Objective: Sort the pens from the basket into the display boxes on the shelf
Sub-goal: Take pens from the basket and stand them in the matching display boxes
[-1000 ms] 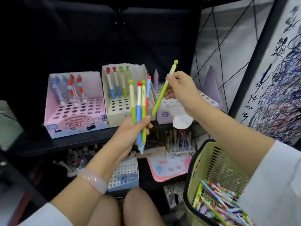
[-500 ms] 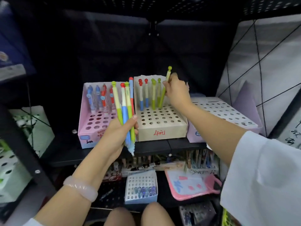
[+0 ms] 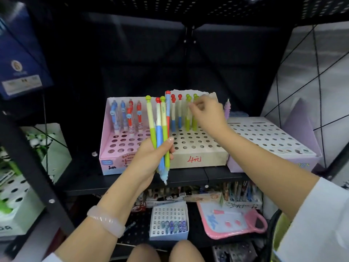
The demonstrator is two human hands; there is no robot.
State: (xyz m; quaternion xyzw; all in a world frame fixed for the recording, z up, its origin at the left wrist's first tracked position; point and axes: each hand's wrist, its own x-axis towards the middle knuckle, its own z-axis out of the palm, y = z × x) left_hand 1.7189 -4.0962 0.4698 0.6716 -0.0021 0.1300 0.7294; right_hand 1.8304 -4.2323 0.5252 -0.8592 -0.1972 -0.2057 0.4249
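My left hand grips a bunch of several pens, green and blue, upright in front of the shelf. My right hand reaches to the back row of the cream display box and pinches a green pen standing in a hole there. Red-topped blue pens and other green pens stand beside it. The pink display box on the left holds several blue and red pens. On the right, the lilac display box has one purple pen at its back. The basket's green rim shows at the lower right, mostly hidden by my sleeve.
A black shelf upright runs down the left. The lower shelf carries a small white box of pens and a pink pouch. A blue box sits at the upper left. My knees are at the bottom edge.
My right hand carried the green pen from mid-air to the cream box and lowered it into the back row. The left hand kept its bunch; the view shifted left, towards the shelf.
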